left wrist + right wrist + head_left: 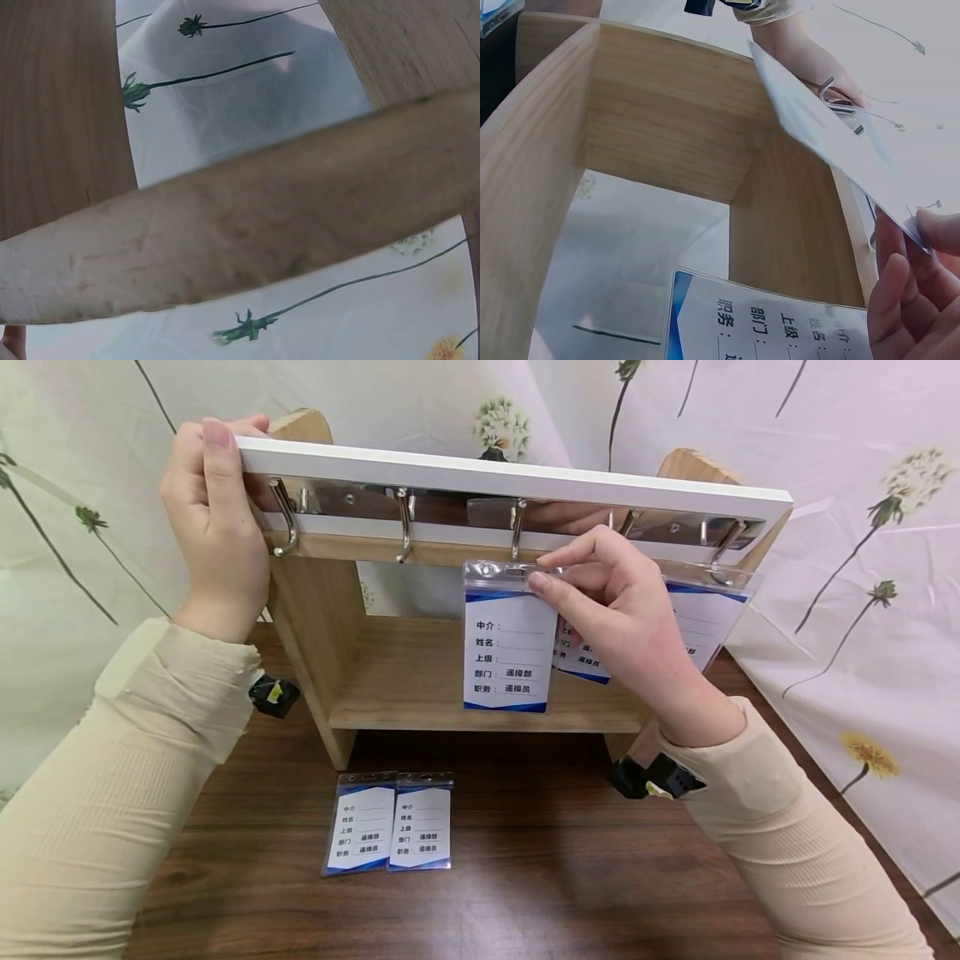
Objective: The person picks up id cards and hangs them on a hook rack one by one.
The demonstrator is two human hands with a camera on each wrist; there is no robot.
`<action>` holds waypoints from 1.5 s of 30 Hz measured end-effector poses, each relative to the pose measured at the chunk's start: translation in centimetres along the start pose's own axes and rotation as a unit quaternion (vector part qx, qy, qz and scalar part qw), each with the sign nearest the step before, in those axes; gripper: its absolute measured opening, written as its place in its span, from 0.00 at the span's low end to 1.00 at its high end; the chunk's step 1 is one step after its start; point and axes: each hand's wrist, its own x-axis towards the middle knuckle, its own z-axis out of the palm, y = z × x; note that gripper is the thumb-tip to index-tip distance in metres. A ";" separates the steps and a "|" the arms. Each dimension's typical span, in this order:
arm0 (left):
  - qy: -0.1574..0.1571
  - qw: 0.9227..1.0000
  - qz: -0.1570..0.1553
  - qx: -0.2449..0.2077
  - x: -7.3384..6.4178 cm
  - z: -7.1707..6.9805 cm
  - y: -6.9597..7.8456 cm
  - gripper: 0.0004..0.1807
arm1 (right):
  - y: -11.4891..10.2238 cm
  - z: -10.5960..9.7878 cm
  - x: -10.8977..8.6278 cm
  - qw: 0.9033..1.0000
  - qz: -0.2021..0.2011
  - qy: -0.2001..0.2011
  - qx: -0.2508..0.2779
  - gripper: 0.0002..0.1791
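Observation:
My left hand (213,518) grips the left end of a white hook rail (450,464) on a wooden rack, its thumb over the end. With thumb and fingers, my right hand (622,602) pinches the clear top edge of a badge holder (506,652), just below the middle hook (517,527). In the right wrist view that badge holder (832,139) appears nearly edge-on. Whether its slot touches the hook, I cannot tell. Behind my right hand, a second badge holder (585,664) and a third (708,618) hang under the right-hand hooks, both partly hidden.
Two more badge holders (360,827) (422,827) lie side by side on the dark wooden table (525,877), before the rack. The rack's wooden shelf (420,672) is below the rail. A flower-printed cloth (847,610) stands behind and at the sides.

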 end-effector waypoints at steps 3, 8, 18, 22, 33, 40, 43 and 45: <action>0.002 1.000 -0.001 -0.001 0.0 0.0 0.0 0.22 | 0.0 0.1 0.1 1.000 0.002 0.003 -0.016 0.05; 0.002 1.000 0.000 0.001 0.0 0.0 0.0 0.21 | 0.2 0.3 0.2 1.000 0.002 0.010 -0.017 0.05; 0.002 1.000 0.002 -0.001 0.0 0.0 0.0 0.22 | 0.3 0.7 0.2 1.000 -0.002 0.027 -0.016 0.06; 0.003 1.000 0.002 -0.004 0.0 0.1 0.0 0.22 | 0.2 0.9 0.1 0.999 -0.013 0.036 -0.011 0.06; 0.007 1.000 0.001 -0.019 0.0 0.2 0.1 0.22 | 0.2 1.5 0.0 0.997 -0.037 0.067 -0.013 0.05; 0.006 1.000 0.004 -0.019 0.1 0.1 0.1 0.22 | -0.1 1.9 -0.1 0.995 -0.038 0.082 -0.045 0.05; 0.007 1.000 0.000 -0.025 0.0 0.1 0.1 0.22 | 0.0 2.1 -0.2 0.993 -0.055 0.089 -0.061 0.05; 0.006 1.000 -0.004 -0.029 0.0 0.1 0.1 0.21 | 0.1 2.3 -0.2 0.990 -0.074 0.096 -0.076 0.05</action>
